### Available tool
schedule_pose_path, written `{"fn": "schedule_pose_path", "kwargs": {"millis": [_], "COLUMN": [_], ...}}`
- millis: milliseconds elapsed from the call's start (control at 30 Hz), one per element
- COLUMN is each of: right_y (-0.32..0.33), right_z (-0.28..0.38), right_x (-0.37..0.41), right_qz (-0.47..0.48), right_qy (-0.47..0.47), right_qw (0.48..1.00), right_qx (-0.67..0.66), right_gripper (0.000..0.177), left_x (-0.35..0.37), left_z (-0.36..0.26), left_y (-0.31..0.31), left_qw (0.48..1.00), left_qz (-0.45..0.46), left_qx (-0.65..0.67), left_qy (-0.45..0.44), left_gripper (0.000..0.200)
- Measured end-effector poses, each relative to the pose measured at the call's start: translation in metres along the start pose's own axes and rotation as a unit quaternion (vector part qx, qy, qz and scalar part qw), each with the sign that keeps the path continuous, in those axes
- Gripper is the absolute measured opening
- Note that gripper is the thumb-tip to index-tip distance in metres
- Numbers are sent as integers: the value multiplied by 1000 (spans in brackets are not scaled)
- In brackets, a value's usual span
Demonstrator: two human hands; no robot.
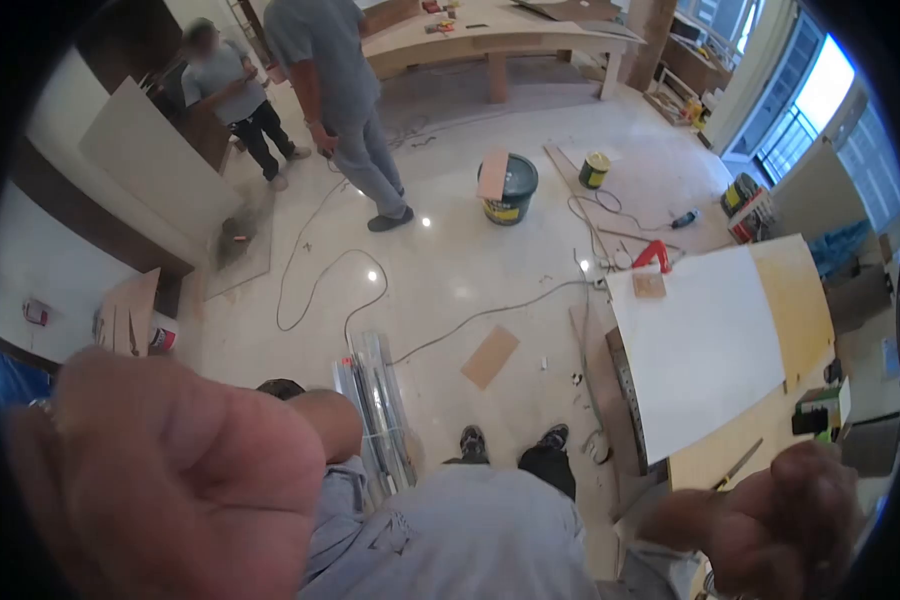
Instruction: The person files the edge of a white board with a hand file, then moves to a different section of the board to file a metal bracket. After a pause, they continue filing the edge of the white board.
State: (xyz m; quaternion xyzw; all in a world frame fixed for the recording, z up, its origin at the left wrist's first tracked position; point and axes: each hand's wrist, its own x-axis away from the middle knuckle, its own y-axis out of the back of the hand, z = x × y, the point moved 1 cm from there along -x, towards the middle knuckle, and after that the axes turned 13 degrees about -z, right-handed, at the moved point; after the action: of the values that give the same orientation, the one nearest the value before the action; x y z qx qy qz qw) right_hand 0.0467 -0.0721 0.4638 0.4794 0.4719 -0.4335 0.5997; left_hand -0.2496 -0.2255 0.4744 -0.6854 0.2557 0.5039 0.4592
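My left hand (190,480) looms large and close to the camera at the lower left. Its fingers are curled together, and whatever they may hold is hidden at the dark edge. At the lower right my right hand (790,525) is raised with the fingers folded into a fist; nothing sticks out of it. Below and beside that fist, a long-bladed tool (740,462) lies on the workbench (710,465). A large white sheet (695,350) covers much of the bench. On its far corner are a red angled tool (653,255) and a small brown block (649,286).
Metal strips (375,410) lie on the floor beside a person's arm and head. A cable (470,325) loops across the tiles. Farther off are a dark bucket (510,185), a smaller can (594,170), two standing people (335,110) and a long wooden table (500,40).
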Motion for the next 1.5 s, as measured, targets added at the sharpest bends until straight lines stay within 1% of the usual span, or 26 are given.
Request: {"fn": "schedule_pose_path", "kwargs": {"millis": [33,133,200,300,333,400,433,500,533,600,633,700,733,833,900,933,1000,1033,1100,1167,1233,1300,1333,1367,1400,1500], "right_y": [-4,-3,28,76,99,135,157,196,215,230,214,241,284,318,338,333,325,330,366,380,391,386,385,379,361,400], "right_z": [5,27,50,38,49,57,60,63,60,63,80,83,73,17,-20,-40,-78,-102,-123,-114,-99,-97,-98,-101,-106,-108], "right_x": [-16,-13,-16,-8,-3,-4,-12,-3,9,20,15,28,54,100,123,156,225,253,367,434,489,506,512,510,485,548], "right_qz": [38,-26,3,6,35,125,192,251,234,198,185,138,92,-28,29,-14,-69,95,247,277,273,236,199,161,155,236], "right_qy": [57,35,-31,-24,-91,-139,-123,-150,-182,-270,-331,-353,-303,-221,-276,-338,-486,-495,-568,-610,-577,-632,-700,-761,-782,-697], "right_qw": [996,998,999,992,986,979,973,956,955,941,915,912,945,975,960,930,799,760,623,550,528,468,421,371,358,393], "right_qx": [-55,-47,-33,-120,-134,-82,-16,16,-11,52,141,156,84,-15,19,144,347,409,478,499,561,571,542,507,487,552], "right_gripper": [53,42,34,31,30,29,28,27,28,27,27,26,25,28,31,30,29,33,38,48,56,61,63,65,60,48], "left_x": [2,15,25,39,46,60,68,86,94,109,117,132,137,154,170,180,205,225,271,349,420,460,480,498,512,528], "left_z": [-5,-27,-37,-43,-44,-44,-44,-43,-42,-38,-37,-30,-26,-10,9,22,55,75,118,171,193,215,224,235,247,276], "left_y": [-6,-30,-47,-78,-90,-117,-131,-159,-173,-197,-208,-230,-237,-258,-261,-260,-249,-239,-214,-147,-83,-61,-54,-49,-48,-53], "left_qw": [1000,999,999,996,995,993,991,989,988,986,985,983,982,981,979,976,960,942,850,756,671,617,588,600,612,629], "left_qz": [6,34,46,65,71,89,98,111,115,127,133,140,145,154,157,160,166,167,153,137,138,115,98,101,105,158], "left_qx": [3,16,28,56,66,80,82,85,85,86,85,80,78,58,19,-6,-76,-123,-269,-332,-376,-360,-351,-350,-351,-367], "left_qy": [-1,-1,8,12,17,24,31,51,56,66,73,86,89,102,129,147,214,265,427,548,624,690,722,712,701,667], "left_gripper": [13,14,14,15,15,16,17,18,18,19,20,21,21,23,24,25,26,27,23,23,27,33,36,37,39,41]}}
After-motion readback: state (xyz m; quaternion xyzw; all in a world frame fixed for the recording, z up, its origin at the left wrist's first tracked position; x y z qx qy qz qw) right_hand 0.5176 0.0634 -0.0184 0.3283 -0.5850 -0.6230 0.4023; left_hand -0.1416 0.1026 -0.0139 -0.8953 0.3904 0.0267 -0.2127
